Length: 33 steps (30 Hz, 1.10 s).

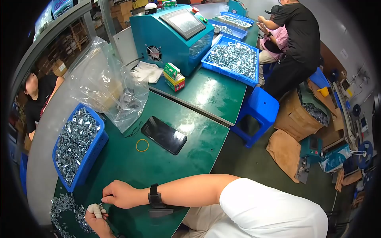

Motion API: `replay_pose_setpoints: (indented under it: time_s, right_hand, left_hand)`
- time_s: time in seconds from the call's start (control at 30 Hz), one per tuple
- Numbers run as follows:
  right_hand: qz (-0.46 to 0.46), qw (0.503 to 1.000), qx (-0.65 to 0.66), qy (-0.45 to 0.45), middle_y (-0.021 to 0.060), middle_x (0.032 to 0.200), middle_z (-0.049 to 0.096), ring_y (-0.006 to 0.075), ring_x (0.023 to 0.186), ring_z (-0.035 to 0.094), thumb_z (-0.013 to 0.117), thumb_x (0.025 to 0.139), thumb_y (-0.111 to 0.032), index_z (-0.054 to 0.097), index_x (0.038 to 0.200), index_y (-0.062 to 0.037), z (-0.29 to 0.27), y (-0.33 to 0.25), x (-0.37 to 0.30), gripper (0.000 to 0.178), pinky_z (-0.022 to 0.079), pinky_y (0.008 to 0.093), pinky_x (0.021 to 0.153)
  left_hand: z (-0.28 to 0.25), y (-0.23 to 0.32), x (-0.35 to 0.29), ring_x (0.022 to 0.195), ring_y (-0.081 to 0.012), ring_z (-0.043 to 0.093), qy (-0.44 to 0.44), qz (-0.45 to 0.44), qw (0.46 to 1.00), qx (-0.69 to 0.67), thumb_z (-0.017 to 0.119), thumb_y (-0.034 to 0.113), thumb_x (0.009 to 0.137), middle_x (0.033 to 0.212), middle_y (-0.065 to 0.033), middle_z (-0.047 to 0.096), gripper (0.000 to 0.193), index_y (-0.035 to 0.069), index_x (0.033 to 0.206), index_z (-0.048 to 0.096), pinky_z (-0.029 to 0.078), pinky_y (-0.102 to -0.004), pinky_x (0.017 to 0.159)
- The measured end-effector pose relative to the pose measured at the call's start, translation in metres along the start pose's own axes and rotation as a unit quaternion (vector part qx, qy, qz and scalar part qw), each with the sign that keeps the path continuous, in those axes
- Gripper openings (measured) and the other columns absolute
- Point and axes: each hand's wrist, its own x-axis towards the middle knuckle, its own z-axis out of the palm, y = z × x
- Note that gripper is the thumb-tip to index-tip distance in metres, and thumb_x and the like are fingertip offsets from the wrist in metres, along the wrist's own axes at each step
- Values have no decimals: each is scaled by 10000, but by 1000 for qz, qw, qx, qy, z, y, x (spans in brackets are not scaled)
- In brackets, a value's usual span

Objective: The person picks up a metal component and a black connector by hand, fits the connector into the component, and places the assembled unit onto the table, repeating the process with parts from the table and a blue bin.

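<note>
At the lower left my two hands are close together over the green table. My right hand (121, 194) comes in from the right, a black strap (155, 197) on its wrist, its fingers curled into a pinch. My left hand (96, 216), with pale coverings on its fingers, is closed around a small metal part (101, 205) that barely shows between the hands. What the right fingertips hold is hidden. Loose small metal parts (63, 208) lie heaped beside the left hand. Just beyond stands a blue bin (104, 137) full of similar metal parts.
On the green table (123, 166) lie a black phone (164, 135), a yellow rubber band (142, 145), a clear plastic bag (107, 87), white gloves (147, 72) and a small box (174, 77). Behind stand a teal machine (170, 35) and a blue tray (232, 59). A blue stool (260, 107) and other people are nearby.
</note>
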Motion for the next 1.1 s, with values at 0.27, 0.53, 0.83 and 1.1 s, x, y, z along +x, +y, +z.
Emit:
replay_pose_setpoints:
  time_s: [0.27, 0.53, 0.83, 1.1]
  right_hand:
    - [11, 1000, 19, -20, 143, 620, 602, 283, 576, 572, 658, 893, -182, 679, 763, 1, 5, -2, 2, 225, 431, 406, 563]
    - [-13, 998, 51, -23, 133, 580, 563, 243, 532, 534, 638, 912, -167, 666, 764, 5, 17, 3, 7, 229, 407, 378, 532]
    - [16, 994, 104, -23, 120, 619, 613, 137, 561, 535, 645, 912, -179, 714, 819, 3, 57, 13, 21, 216, 448, 334, 548]
    - [54, 991, 112, -54, 34, 591, 571, 72, 565, 458, 646, 944, -176, 732, 849, 13, 97, 3, 27, 227, 385, 290, 511]
  left_hand:
    - [-10, 5, -6, 573, -55, 513, -8, 41, 999, 18, 587, 180, 1006, 731, 0, 597, 210, 32, 860, 619, 373, -192, 499]
    - [-18, 12, -6, 639, -77, 518, -24, 35, 999, 21, 558, 112, 986, 803, -26, 617, 133, 14, 943, 636, 400, -211, 562]
    - [-39, 27, 0, 710, -100, 564, -24, 100, 992, 72, 589, 18, 930, 804, -28, 619, 66, -4, 887, 634, 452, -239, 647]
    - [-76, 23, -12, 689, -85, 553, 8, 113, 993, 24, 614, 107, 968, 763, -10, 598, 120, 8, 905, 642, 442, -224, 634]
